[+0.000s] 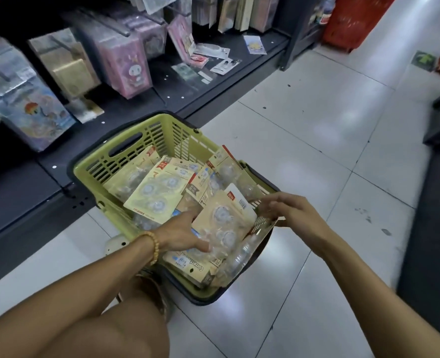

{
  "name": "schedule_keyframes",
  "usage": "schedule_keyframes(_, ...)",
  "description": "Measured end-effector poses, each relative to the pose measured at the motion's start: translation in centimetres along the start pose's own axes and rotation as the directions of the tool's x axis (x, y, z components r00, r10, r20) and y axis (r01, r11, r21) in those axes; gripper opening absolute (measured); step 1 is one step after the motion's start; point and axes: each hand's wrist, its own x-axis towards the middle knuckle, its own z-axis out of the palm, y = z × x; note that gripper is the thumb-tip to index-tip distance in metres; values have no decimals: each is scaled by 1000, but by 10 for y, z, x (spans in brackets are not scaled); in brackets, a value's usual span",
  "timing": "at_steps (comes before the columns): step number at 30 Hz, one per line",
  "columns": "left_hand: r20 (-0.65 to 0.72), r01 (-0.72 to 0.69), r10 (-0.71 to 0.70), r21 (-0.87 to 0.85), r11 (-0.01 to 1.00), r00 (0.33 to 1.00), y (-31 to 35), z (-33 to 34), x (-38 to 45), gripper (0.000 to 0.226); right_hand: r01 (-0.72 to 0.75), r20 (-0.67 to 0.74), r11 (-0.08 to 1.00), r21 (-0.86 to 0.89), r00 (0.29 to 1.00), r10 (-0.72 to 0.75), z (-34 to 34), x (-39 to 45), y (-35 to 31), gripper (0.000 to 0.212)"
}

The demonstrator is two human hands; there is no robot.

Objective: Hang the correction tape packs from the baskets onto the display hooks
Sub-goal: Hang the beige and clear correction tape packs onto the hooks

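Head view: both hands reach among correction tape packs (215, 223) in green basket (125, 161).

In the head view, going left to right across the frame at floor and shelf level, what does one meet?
Blue rainbow-pony printed box → pink cartoon-rabbit box → green slotted plastic basket of correction tape packs → red plastic crate.

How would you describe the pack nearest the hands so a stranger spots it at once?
Find the green basket on the floor. Between the left hand and right hand lies one pack, topmost, with a white barcode corner.
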Motion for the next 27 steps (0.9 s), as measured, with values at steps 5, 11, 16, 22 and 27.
schedule_keyframes(5,-93,-41,37,-42,998,995,1,2,-10,55,121,236,974,-191,969,-74,-6,-26,19,42)
schedule_keyframes(11,-177,-47,11,-202,978,984,-2,-24,-24,34,252,146,952,-171,963,-229,31,4,-5,21)
schedule_keyframes(16,-304,-60,-71,-401,914,950,-18,-57,-40,28,306,-39,952,17,951,-305,45,23,-50,18)
schedule_keyframes(22,-403,-107,-193,-613,783,894,-35,-86,-68,28,347,-304,934,84,902,-307,63,43,-114,9)
schedule_keyframes(27,-486,-191,-228,-668,719,844,-38,-112,-99,30,633,-334,766,-114,702,-629,97,39,-179,25)
